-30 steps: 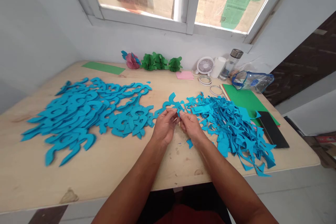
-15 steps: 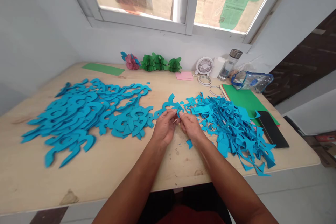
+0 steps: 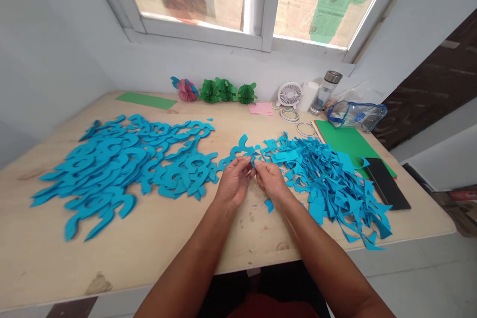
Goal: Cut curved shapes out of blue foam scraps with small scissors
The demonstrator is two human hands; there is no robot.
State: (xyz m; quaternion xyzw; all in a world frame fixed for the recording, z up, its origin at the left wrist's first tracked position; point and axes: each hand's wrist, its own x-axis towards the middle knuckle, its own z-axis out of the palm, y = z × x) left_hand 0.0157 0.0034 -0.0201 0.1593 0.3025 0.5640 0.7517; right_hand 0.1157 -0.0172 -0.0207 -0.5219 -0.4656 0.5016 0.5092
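My left hand (image 3: 234, 181) and my right hand (image 3: 271, 179) meet over the middle of the table, fingers pinched together. Between their fingertips is a small piece of blue paper (image 3: 254, 161), mostly covered by the fingers. Just beyond them lies a curved blue paper cutout (image 3: 242, 145), partly hidden by my left hand. To the left, wavy blue paper cutouts (image 3: 108, 159) lie in overlapping stacks, with a smaller heap of cutouts (image 3: 188, 174) closer to my left hand. A heap of jagged blue paper scraps (image 3: 328, 174) spreads out to the right of my right hand.
On the wooden table (image 3: 167, 258), a black phone-like slab (image 3: 387, 184) and green sheets (image 3: 350, 141) lie at right. Along the back are paper decorations (image 3: 223, 90), a small fan (image 3: 289, 94), tape rolls (image 3: 306, 129), a bottle (image 3: 326, 92) and a clear pouch (image 3: 359, 115).
Both hands stay pinched in nearly the same place, with only a slight shift at the fingertips. The camera view has tilted a little; the heaps look unchanged.
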